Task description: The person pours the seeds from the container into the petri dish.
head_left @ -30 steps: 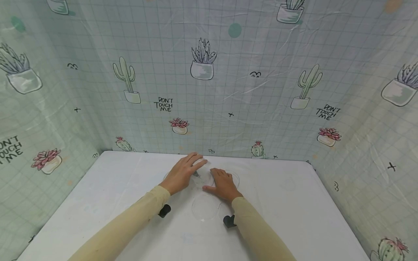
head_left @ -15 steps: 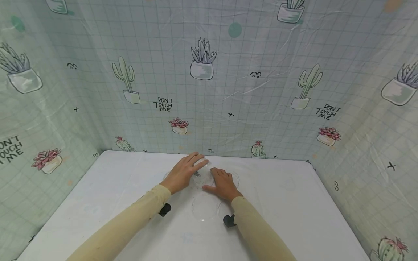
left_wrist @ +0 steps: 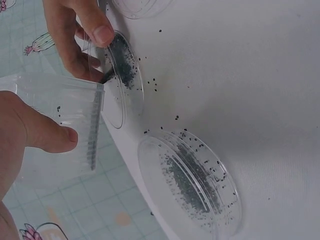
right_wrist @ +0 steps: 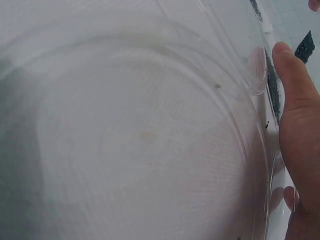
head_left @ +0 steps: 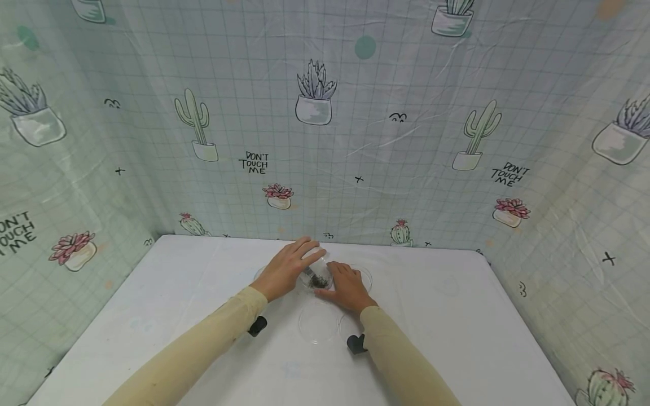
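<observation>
My left hand (head_left: 288, 269) grips a tilted clear plastic container (left_wrist: 82, 117). Dark grains (left_wrist: 93, 130) lie along its lower wall, and some pour from its mouth. Under that mouth is a clear petri dish (left_wrist: 118, 117) with a heap of dark grains (left_wrist: 124, 59) inside. My right hand (head_left: 349, 287) holds this dish at its rim, the thumb (right_wrist: 285, 57) on the near side. In the head view the heap shows between both hands. A second petri dish (left_wrist: 235, 200), also with dark grains, stands close by in the left wrist view.
More clear dishes stand about the white table (head_left: 447, 327): one in front (head_left: 316, 341), one beside my right hand (head_left: 371, 277). Several loose grains (left_wrist: 155, 85) are scattered on the tabletop. A cactus-print curtain (head_left: 355, 214) rises behind the table's far edge.
Dark grains have come out of the container and now form a visible heap in the dish. The left hand has tipped slightly to the right; the right hand has stayed in place.
</observation>
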A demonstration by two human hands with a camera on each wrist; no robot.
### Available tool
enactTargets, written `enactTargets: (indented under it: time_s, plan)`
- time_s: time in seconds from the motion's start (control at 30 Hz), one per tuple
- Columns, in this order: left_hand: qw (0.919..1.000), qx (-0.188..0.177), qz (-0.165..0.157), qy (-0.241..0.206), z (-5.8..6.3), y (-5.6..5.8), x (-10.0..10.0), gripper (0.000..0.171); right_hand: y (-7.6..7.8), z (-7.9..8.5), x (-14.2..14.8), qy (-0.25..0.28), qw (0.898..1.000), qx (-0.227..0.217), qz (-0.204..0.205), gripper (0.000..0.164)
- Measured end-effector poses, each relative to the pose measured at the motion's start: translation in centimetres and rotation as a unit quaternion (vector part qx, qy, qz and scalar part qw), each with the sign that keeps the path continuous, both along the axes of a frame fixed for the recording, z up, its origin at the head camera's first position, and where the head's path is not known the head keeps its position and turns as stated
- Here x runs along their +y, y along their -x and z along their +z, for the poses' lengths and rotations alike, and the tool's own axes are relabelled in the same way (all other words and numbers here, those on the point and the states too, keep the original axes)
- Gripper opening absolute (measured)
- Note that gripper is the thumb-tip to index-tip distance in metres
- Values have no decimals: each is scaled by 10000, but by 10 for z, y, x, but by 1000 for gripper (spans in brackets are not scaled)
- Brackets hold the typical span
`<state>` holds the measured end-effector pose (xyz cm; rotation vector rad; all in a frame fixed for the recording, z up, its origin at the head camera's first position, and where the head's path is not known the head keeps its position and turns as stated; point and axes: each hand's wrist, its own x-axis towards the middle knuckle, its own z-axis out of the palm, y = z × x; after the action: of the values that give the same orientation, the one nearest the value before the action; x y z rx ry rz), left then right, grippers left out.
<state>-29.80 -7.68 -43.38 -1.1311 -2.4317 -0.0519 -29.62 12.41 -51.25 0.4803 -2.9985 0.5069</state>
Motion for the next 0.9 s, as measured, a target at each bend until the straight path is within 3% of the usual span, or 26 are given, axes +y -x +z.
enactTargets:
  time_s: [0.43, 0.9]
  plan:
    - [10000, 84, -5, -49, -2, 1, 0, 82, 0, -2, 1, 44, 9999, 92, -5, 86]
    - [9992, -202, 239, -263, -2, -2, -3, 82, -2, 0, -1, 10, 10000, 73, -59, 85]
